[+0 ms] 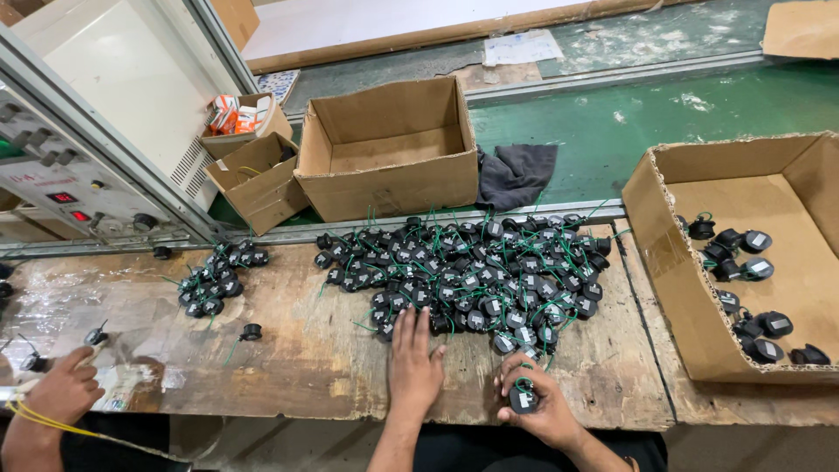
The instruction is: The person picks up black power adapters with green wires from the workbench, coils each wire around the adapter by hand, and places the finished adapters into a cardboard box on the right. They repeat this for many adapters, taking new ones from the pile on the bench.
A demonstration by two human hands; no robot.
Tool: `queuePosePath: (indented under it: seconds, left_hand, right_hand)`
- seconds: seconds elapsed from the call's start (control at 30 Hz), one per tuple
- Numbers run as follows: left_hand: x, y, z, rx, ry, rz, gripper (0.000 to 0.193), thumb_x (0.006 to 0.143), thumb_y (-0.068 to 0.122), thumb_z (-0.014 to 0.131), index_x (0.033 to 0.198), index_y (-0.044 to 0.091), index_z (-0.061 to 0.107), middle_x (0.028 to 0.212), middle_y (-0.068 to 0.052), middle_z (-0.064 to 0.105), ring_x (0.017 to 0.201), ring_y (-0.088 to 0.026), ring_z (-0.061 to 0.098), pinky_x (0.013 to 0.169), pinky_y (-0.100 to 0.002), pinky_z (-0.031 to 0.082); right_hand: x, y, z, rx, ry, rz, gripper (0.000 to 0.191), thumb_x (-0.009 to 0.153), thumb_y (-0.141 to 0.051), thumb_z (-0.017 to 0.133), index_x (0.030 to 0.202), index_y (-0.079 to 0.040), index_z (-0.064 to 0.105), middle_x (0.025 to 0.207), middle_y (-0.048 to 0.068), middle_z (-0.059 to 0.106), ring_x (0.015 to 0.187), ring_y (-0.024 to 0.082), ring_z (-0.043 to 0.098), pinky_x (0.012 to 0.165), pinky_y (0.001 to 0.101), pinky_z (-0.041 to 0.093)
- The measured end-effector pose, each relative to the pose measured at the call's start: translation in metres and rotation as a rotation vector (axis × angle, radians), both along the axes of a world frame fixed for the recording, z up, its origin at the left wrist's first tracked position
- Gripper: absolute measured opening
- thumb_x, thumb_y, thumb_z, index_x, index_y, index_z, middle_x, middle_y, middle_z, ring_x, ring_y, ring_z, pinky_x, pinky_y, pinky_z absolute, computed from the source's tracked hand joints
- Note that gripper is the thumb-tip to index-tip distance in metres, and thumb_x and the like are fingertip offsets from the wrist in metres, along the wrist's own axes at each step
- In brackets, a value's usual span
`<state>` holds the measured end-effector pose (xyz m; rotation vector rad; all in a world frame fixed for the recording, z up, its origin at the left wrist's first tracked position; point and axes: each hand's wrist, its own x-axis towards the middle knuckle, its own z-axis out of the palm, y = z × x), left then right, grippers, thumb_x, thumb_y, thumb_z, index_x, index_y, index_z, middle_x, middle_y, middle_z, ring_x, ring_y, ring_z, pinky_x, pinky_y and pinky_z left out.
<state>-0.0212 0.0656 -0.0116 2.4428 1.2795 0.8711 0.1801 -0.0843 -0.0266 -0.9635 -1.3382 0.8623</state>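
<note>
A big pile of small black round parts with green wires (pixel 472 275) lies on the worn wooden bench (pixel 315 358). My left hand (pixel 414 360) rests flat on the bench, fingers stretched out, its tips touching the near edge of the pile; it holds nothing. To its right, my right hand (pixel 540 400) is closed around one black round part (pixel 523 399) with a pale label and a green wire, held just in front of the pile.
A smaller heap of the same parts (pixel 212 281) lies at the left, with one loose part (pixel 251 332) nearby. A cardboard box (pixel 677 288) at the right holds several parts. An empty box (pixel 389 188) stands behind the pile. Another person's hand (pixel 59 391) works at the bench's left end.
</note>
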Motion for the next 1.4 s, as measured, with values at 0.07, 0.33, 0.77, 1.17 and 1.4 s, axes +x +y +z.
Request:
queuePosePath:
  seconds: [0.07, 0.33, 0.77, 1.17, 1.4]
  left_hand:
    - [0.003, -0.003, 0.005, 0.002, 0.019, -0.018, 0.070, 0.085, 0.022, 0.073, 0.148, 0.009, 0.045, 0.154, -0.022, 0.039, 0.145, -0.041, 0.031, 0.111, -0.053, 0.032]
    - [-0.003, -0.005, -0.004, 0.022, -0.207, 0.005, 0.030, 0.085, 0.018, 0.076, 0.112, 0.009, 0.065, 0.128, -0.007, 0.069, 0.132, -0.034, 0.055, 0.108, -0.046, 0.043]
    - [-0.015, -0.007, -0.025, -0.350, -0.893, 0.058, 0.020, 0.095, 0.001, 0.063, 0.115, 0.003, 0.067, 0.102, -0.008, 0.079, 0.093, -0.014, 0.073, 0.083, -0.028, 0.057]
    - [-0.013, -0.005, -0.028, -0.360, -0.771, 0.037, 0.015, 0.093, -0.001, 0.065, 0.106, 0.002, 0.073, 0.098, -0.007, 0.081, 0.089, -0.014, 0.074, 0.080, -0.027, 0.058]
    - [-0.014, -0.006, -0.023, -0.308, -0.814, 0.056, 0.014, 0.092, -0.004, 0.064, 0.104, 0.001, 0.070, 0.101, -0.008, 0.080, 0.091, -0.013, 0.074, 0.081, -0.028, 0.058]
  right_hand:
    - [-0.001, 0.001, 0.003, -0.038, 0.055, 0.004, 0.035, 0.077, -0.020, 0.091, 0.089, -0.005, 0.062, 0.105, 0.009, 0.054, 0.098, 0.022, 0.062, 0.088, 0.0378, 0.052]
    - [0.001, 0.002, 0.006, -0.014, -0.050, 0.009, 0.040, 0.078, -0.024, 0.091, 0.086, -0.006, 0.057, 0.103, 0.010, 0.057, 0.098, 0.023, 0.063, 0.090, 0.0391, 0.051]
    - [-0.001, 0.002, 0.002, -0.123, 0.099, 0.012, 0.030, 0.085, -0.023, 0.083, 0.096, -0.004, 0.063, 0.107, 0.010, 0.056, 0.094, 0.021, 0.064, 0.084, 0.0366, 0.055]
    - [-0.002, 0.001, 0.009, -0.106, 0.030, -0.003, 0.034, 0.086, -0.025, 0.082, 0.107, -0.001, 0.069, 0.107, 0.011, 0.058, 0.098, 0.021, 0.064, 0.085, 0.0365, 0.058]
    - [-0.002, 0.002, 0.009, -0.090, -0.014, -0.021, 0.036, 0.085, -0.028, 0.082, 0.107, -0.001, 0.070, 0.106, 0.011, 0.061, 0.100, 0.022, 0.063, 0.088, 0.0362, 0.053]
